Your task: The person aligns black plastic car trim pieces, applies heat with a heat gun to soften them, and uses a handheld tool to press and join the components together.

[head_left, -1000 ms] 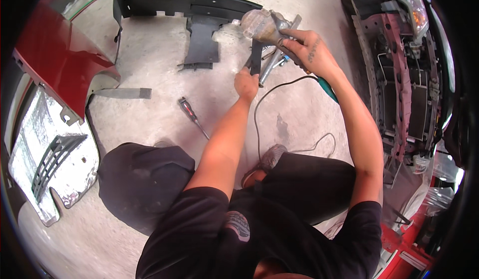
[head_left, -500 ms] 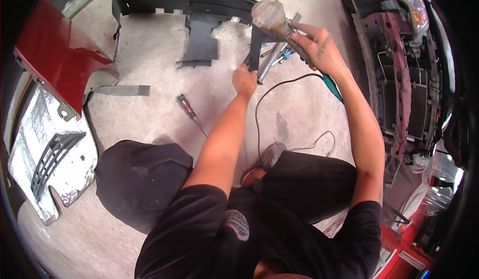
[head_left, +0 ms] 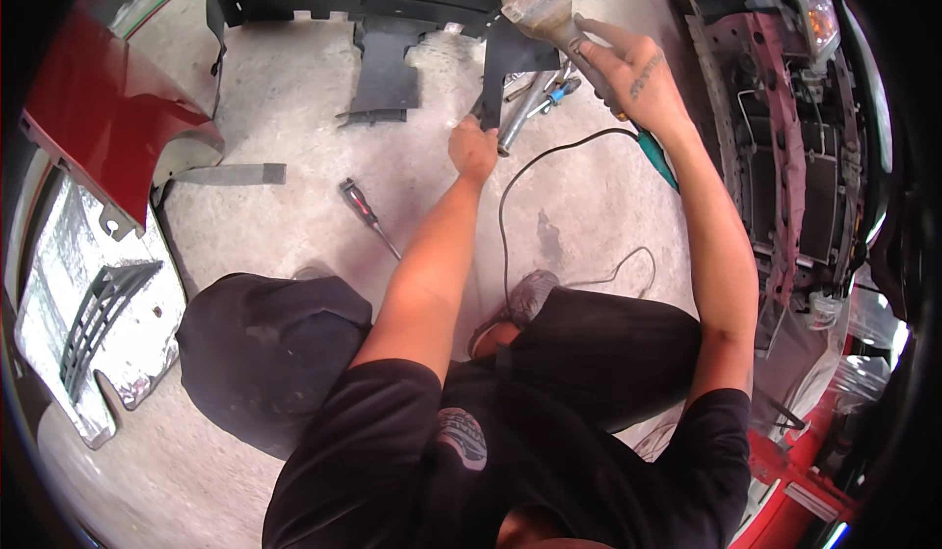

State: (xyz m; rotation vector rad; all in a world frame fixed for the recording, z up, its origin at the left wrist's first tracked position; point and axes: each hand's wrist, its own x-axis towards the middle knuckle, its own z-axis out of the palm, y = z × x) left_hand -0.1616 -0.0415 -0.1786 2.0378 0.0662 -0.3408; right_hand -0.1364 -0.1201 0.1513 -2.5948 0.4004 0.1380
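My left hand [head_left: 474,149] is closed on the lower end of a narrow arm of a black plastic car panel [head_left: 494,83]. The panel's long body stretches left across the floor at the far side. In my right hand [head_left: 648,86] is a corded power tool, apparently an angle grinder [head_left: 538,4], with a dusty grey round head and a green rear end. Its head is over the panel's right end; whether they touch, I cannot tell. Several metal hand tools, among them a blue-handled one [head_left: 561,90], lie beside the panel, between my hands.
A red-handled screwdriver [head_left: 359,201] lies before my left knee. To the left are a red body panel [head_left: 113,107] and a silver-faced sheet [head_left: 98,304] with a black grille piece. A car's exposed front end [head_left: 785,147] stands at right. The black cord [head_left: 505,196] loops near my shoe.
The grinder's head and my right hand have shifted slightly up and right relative to the panel. My left hand keeps its hold, and the whole view has shifted a little.
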